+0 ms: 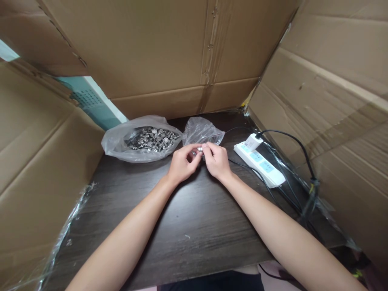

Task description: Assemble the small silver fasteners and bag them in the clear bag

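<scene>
Head camera, looking down: your left hand (182,163) and right hand (217,160) meet over the far middle of a dark wood-grain table (182,230), fingertips drawn together on a small silvery metal part (200,149). Both thumbs and forefingers pinch it from opposite sides, and the other fingers are curled in; the part is too small to tell its exact shape. A second glint of metal shows just inside your left fingers, though what it is cannot be made out.

Just beyond your left hand lies an open clear plastic bag (115,145), heaped with small metal pieces (151,139) of the same silvery look. Beside it, directly behind your fingertips, sits a smaller, crumpled clear bag (201,130).

To your right a white power strip (260,161) lies at an angle on the table, a white plug adapter (252,142) seated at its far end and a black cable (291,139) arching off toward the right edge. Brown cardboard sheets (157,52) wall in the table at the back and on both sides.
</scene>
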The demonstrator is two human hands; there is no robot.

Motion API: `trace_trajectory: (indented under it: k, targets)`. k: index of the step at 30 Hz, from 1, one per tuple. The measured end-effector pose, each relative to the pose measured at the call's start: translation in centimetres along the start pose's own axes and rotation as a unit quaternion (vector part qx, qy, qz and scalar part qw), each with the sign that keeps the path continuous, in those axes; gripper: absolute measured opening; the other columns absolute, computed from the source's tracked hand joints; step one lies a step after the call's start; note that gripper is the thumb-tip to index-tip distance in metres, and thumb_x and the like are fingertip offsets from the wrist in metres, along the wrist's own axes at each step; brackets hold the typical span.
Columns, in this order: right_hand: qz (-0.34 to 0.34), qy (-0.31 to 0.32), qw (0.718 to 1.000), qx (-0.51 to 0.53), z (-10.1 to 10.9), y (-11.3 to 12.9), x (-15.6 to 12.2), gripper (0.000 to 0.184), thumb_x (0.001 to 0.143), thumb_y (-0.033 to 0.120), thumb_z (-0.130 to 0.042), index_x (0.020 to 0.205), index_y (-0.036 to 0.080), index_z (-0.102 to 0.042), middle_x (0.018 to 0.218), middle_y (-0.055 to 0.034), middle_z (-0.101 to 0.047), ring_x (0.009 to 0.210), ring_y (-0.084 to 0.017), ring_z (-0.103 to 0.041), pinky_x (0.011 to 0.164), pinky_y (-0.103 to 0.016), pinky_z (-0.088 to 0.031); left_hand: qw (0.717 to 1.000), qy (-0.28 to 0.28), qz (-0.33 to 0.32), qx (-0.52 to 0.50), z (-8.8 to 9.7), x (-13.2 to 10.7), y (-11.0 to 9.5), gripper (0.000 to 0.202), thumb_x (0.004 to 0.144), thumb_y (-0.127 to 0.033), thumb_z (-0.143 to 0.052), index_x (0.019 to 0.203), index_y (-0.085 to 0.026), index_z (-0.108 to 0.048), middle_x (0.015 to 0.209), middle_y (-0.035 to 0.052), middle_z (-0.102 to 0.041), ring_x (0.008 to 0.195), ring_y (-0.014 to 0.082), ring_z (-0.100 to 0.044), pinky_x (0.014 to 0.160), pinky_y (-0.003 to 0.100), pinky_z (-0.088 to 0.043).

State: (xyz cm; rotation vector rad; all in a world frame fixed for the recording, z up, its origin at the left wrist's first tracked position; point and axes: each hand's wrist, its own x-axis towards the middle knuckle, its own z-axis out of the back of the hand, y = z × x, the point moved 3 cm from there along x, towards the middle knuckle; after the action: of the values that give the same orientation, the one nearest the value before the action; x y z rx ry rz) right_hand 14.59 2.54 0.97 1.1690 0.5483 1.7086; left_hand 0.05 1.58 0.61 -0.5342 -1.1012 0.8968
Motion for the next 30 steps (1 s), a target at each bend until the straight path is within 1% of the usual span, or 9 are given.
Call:
trace_trajectory:
  k: [3,6,8,10,13,18,21,27,30]
  targets:
    - [0.012,-0.006,1.0,0.023,0.14,0.19,0.06,0.024,0.096,0.032,-0.049,0.076,0.021,-0.055,0.075,-0.0027,-0.062,0.069,-0.016,-0.055,0.067,-0.029,-0.041,1.0,-0.004,0.02,-0.008,0.06,0.03,0.09,0.025,0.09,-0.02,-0.064,0.113,-0.014,-0.073,0.087,0.0049,-0.074,0.061,0.0101,-0.062,0.061,0.021,-0.051]
    - [0.018,-0.001,0.999,0.027,0.1,0.18,0.09,0.016,0.091,0.029,-0.052,0.078,0.021,-0.056,0.075,-0.0019,-0.061,0.066,-0.016,-0.053,0.066,-0.029,-0.041,0.999,-0.003,0.03,-0.009,0.05,0.0,0.24,0.026,0.09,-0.02,-0.064,0.114,-0.015,-0.073,0.087,0.0047,-0.074,0.061,0.01,-0.062,0.061,0.022,-0.051]
    - [0.019,0.008,1.0,0.022,-0.01,0.11,0.07,0.02,0.092,0.029,-0.051,0.075,0.021,-0.054,0.07,-0.0007,-0.058,0.063,-0.015,-0.05,0.064,-0.029,-0.039,1.0,-0.002,0.025,-0.006,0.02,-0.04,0.3,0.027,0.09,-0.02,-0.063,0.114,-0.015,-0.073,0.087,0.005,-0.074,0.062,0.0104,-0.062,0.062,0.022,-0.051]
    - [0.011,0.016,1.0,0.014,-0.1,0.0,0.03,0.031,0.096,0.033,-0.049,0.068,0.021,-0.049,0.063,0.0003,-0.053,0.06,-0.014,-0.047,0.062,-0.029,-0.036,1.0,-0.001,0.013,-0.002,-0.01,-0.07,0.28,0.026,0.09,-0.02,-0.063,0.114,-0.014,-0.073,0.088,0.0053,-0.074,0.063,0.0109,-0.062,0.062,0.021,-0.051]
    - [-0.007,0.006,1.0,-0.002,-0.01,-0.11,-0.02,0.042,0.1,0.039,-0.045,0.063,0.021,-0.042,0.059,0.0001,-0.049,0.058,-0.014,-0.045,0.06,-0.03,-0.032,1.0,0.001,0.008,-0.003,-0.03,-0.06,0.22,0.026,0.09,-0.021,-0.064,0.114,-0.015,-0.073,0.088,0.0051,-0.074,0.064,0.0109,-0.063,0.062,0.021,-0.052]
    - [0.008,-0.014,1.0,0.018,0.23,0.06,0.06,0.022,0.094,0.031,-0.051,0.075,0.021,-0.056,0.074,-0.002,-0.061,0.067,-0.016,-0.055,0.068,-0.029,-0.041,1.0,-0.003,0.027,-0.015,0.01,0.05,0.17,0.025,0.091,-0.021,-0.064,0.113,-0.014,-0.073,0.087,0.0052,-0.074,0.061,0.0098,-0.061,0.061,0.021,-0.05]
    - [0.01,-0.005,1.0,0.018,0.12,0.05,0.09,0.016,0.091,0.029,-0.053,0.077,0.021,-0.056,0.075,-0.002,-0.062,0.067,-0.016,-0.055,0.066,-0.03,-0.042,1.0,-0.002,0.019,-0.011,0.03,0.07,0.1,0.025,0.09,-0.02,-0.063,0.113,-0.014,-0.074,0.087,0.005,-0.073,0.061,0.0103,-0.062,0.061,0.022,-0.05]
    - [0.01,0.012,1.0,0.017,-0.12,-0.07,0.05,0.028,0.096,0.033,-0.049,0.071,0.021,-0.054,0.066,-0.0007,-0.057,0.062,-0.015,-0.051,0.064,-0.029,-0.038,1.0,-0.001,0.008,0.003,0.04,-0.02,0.08,0.027,0.09,-0.019,-0.063,0.113,-0.014,-0.074,0.088,0.0056,-0.074,0.064,0.0111,-0.063,0.062,0.022,-0.052]
    - [0.004,0.011,1.0,0.005,-0.12,-0.16,0.0,0.04,0.1,0.038,-0.046,0.064,0.021,-0.045,0.06,0.0004,-0.05,0.058,-0.014,-0.046,0.061,-0.03,-0.033,1.0,-0.003,0.001,-0.001,0.02,-0.02,0.02,0.027,0.09,-0.02,-0.063,0.114,-0.014,-0.074,0.088,0.0051,-0.074,0.064,0.0105,-0.062,0.062,0.021,-0.051]
